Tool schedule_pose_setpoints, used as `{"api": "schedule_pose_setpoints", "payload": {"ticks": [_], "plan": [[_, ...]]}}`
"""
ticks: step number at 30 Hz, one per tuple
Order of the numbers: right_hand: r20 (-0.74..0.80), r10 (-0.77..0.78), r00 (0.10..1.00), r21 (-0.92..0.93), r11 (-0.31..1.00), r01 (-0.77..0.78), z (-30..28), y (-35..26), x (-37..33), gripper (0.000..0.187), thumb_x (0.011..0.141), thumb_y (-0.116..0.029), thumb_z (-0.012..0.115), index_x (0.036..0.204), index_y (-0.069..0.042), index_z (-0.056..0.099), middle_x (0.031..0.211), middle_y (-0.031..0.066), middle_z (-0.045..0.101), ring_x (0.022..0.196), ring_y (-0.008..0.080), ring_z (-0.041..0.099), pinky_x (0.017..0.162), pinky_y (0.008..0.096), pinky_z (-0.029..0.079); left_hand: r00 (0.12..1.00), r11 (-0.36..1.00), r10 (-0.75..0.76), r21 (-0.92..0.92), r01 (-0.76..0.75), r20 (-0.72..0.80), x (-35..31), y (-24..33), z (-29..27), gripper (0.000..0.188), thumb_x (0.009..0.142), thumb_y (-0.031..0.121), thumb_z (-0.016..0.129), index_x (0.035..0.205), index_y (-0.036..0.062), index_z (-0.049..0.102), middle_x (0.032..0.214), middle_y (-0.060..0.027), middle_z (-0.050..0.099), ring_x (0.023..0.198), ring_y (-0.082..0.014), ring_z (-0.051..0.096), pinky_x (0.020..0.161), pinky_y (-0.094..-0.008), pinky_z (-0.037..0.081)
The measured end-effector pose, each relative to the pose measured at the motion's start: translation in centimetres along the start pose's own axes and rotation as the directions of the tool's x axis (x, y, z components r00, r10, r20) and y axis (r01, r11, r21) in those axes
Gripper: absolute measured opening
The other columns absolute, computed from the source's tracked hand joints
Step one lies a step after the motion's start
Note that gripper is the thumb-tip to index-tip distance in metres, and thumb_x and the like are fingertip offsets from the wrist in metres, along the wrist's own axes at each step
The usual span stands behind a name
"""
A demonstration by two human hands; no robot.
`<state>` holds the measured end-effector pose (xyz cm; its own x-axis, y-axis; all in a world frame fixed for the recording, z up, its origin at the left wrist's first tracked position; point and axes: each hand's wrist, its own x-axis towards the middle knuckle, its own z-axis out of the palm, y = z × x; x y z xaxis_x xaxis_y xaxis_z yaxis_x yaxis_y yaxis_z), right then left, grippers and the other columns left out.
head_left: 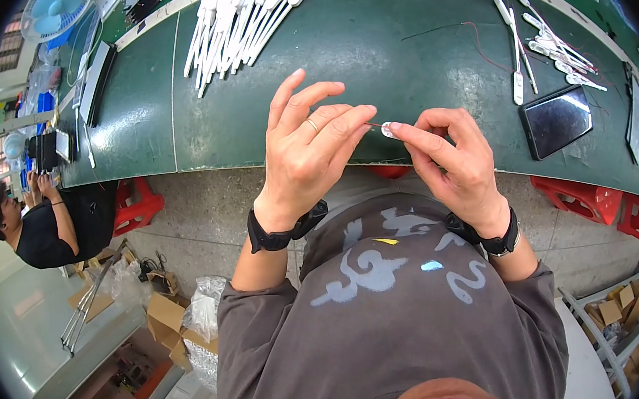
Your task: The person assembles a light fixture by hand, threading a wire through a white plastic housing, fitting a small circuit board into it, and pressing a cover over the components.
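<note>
While right fingers [425, 141] pinch a rounded piece [386, 130], thin wire [376, 126], glossy tabletop [342, 44]

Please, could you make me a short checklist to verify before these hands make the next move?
1. Right hand pinching the small white piece: ok.
2. Left hand pinching the thin strand beside it: ok.
3. Strand firmly joined to the piece: cannot tell, too small.
4. Bundle of white sticks apart from both hands: ok.
5. Black phone-like device not touched by the right hand: ok.
</note>
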<state>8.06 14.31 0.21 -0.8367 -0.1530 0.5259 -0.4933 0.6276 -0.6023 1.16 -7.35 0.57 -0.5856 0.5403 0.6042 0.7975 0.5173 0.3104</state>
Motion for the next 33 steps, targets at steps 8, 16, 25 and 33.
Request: {"api": "schedule_pose_setpoints", "payload": {"ticks": [8,16,25,33], "plan": [[0.029,-0.019,0.999,0.024,1.000,0.018,0.15,0.24,-0.13,0.052,0.071,0.011,0.073,0.116,-0.014,0.076,0.094,0.0027,0.061,0.081,0.0191,0.059,0.065,0.0305,0.048,0.998,0.996,0.065,-0.061,-0.065,-0.001,-0.14,-0.26,-0.23,0.024,0.074,0.007,0.083,0.095,0.0144,0.076,0.085,0.0029,0.070,0.096,-0.0196,0.066,0.106,-0.0455,0.047],[0.030,-0.023,0.999,0.018,1.000,0.023,0.23,0.16,-0.24,0.053,0.070,0.011,0.073,0.116,-0.014,0.076,0.095,0.0028,0.061,0.081,0.0192,0.059,0.065,0.0304,0.048,0.997,0.997,0.071,-0.027,-0.071,0.002,-0.03,-0.07,-0.33,0.021,0.073,0.008,0.084,0.090,0.0143,0.075,0.084,0.0022,0.070,0.098,-0.0202,0.066,0.107,-0.0462,0.045],[0.010,-0.042,0.999,-0.004,0.999,0.042,0.47,0.28,-0.30,0.054,0.071,0.011,0.073,0.117,-0.015,0.076,0.095,0.0027,0.061,0.081,0.0190,0.058,0.064,0.0299,0.047,0.997,0.997,0.071,-0.014,-0.071,0.024,0.08,0.12,-0.33,0.019,0.073,0.008,0.083,0.088,0.0143,0.074,0.087,0.0025,0.069,0.100,-0.0199,0.065,0.109,-0.0470,0.044],[0.038,-0.042,0.998,0.003,0.999,0.042,0.22,0.13,-0.28,0.055,0.071,0.011,0.073,0.119,-0.015,0.075,0.096,0.0024,0.061,0.080,0.0186,0.057,0.064,0.0298,0.047,0.997,0.997,0.070,-0.014,-0.070,0.026,0.00,0.09,-0.20,0.018,0.073,0.007,0.082,0.088,0.0142,0.073,0.086,0.0025,0.068,0.099,-0.0197,0.065,0.110,-0.0475,0.044]]}}
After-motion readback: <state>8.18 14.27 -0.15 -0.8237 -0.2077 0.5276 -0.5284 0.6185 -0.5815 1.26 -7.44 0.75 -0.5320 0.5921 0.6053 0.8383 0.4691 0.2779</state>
